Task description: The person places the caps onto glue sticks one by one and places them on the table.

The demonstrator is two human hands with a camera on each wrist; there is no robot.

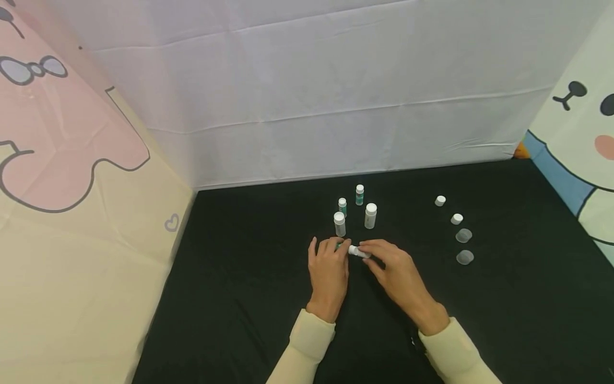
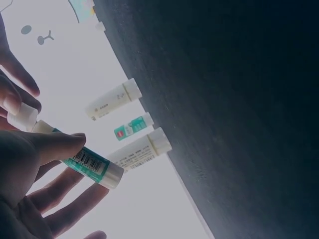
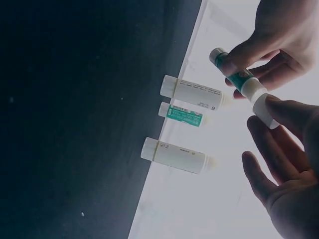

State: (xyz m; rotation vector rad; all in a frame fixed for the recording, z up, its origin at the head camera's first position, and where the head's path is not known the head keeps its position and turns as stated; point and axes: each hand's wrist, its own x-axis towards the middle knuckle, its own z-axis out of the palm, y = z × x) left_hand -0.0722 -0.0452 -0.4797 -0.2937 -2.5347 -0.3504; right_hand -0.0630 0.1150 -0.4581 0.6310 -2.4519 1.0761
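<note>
My left hand (image 1: 328, 274) holds a small glue stick (image 2: 87, 162) with a green label and barcode, thumb on one side and fingers beneath it. Thumb and fingertips of my right hand (image 1: 400, 274) pinch a white cap (image 3: 264, 110) right at the white end of that stick, slightly angled to it in the right wrist view. Just beyond the hands stand two larger white glue sticks (image 1: 370, 216) and two small green-labelled glue sticks (image 1: 360, 195), all upright. From the head camera, the left fingers hide most of the held stick.
Two short white caps (image 1: 440, 201) and two small translucent cups (image 1: 464, 257) sit to the right on the black tabletop (image 1: 230, 277). A white cloth wall (image 1: 297, 133) rises behind the table's far edge, with printed cloths at both sides.
</note>
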